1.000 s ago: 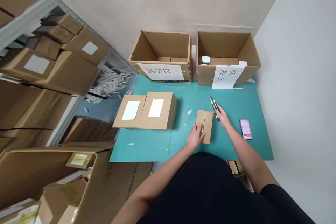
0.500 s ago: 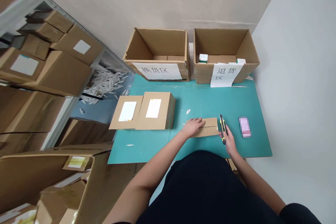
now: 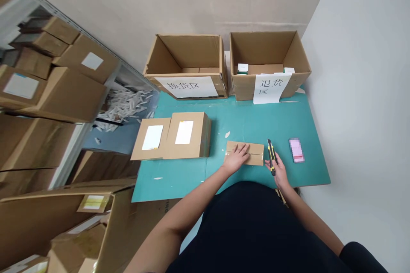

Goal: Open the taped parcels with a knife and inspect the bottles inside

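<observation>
A small brown cardboard box (image 3: pixel 255 158) lies on the green tabletop, a seam running along its upper face. My left hand (image 3: pixel 236 158) rests on it with fingers spread, covering part of its middle. Just right of the box, my right hand (image 3: pixel 278 170) is wrapped around a black and yellow utility knife (image 3: pixel 272 157). The knife points away from me, apart from the box.
Two labelled cartons (image 3: pixel 188 53) (image 3: pixel 263 47) stand at the table's back. Two boxes with white labels (image 3: pixel 184 132) (image 3: pixel 152 137) sit at left. A blurred pink item (image 3: pixel 296 150) lies at right. Shelves (image 3: pixel 68 138) and a large open carton (image 3: pixel 110 230) flank the left side.
The small box has turned slightly, and its left end now shows beyond my left hand, whose fingers are more spread. My right hand still holds the utility knife. The view has shifted a little.
</observation>
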Demonstrator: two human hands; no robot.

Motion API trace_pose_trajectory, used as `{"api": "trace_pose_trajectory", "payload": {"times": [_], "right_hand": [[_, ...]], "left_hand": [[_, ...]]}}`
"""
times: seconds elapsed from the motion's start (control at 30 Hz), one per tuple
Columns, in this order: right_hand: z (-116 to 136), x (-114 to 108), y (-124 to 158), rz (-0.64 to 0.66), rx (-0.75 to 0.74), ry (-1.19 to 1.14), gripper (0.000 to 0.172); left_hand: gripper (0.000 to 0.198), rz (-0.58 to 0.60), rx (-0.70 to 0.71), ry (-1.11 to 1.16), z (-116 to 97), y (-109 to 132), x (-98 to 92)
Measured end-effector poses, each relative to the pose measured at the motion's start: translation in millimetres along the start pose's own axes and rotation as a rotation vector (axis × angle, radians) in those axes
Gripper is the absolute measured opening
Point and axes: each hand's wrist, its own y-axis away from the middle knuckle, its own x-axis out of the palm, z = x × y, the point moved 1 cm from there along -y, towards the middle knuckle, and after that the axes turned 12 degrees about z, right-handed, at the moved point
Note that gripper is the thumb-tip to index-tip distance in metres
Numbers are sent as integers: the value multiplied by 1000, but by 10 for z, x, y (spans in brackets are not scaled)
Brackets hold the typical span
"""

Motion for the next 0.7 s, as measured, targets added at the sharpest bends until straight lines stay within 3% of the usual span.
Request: {"api": "trace_pose_trajectory", "payload": {"times": [0.27,0.47,0.7], "right_hand": [[-36,-47,70,30,40,39,72],[-12,-115,92,14,20,51,72],[0,-166,92,23,22,44,70]], "left_hand": [[53,65,-102,-16,-114,-14,-14],[47,109,-133,19,-197,-133,-16],[49,92,-142,16,-203,-116,83]]}}
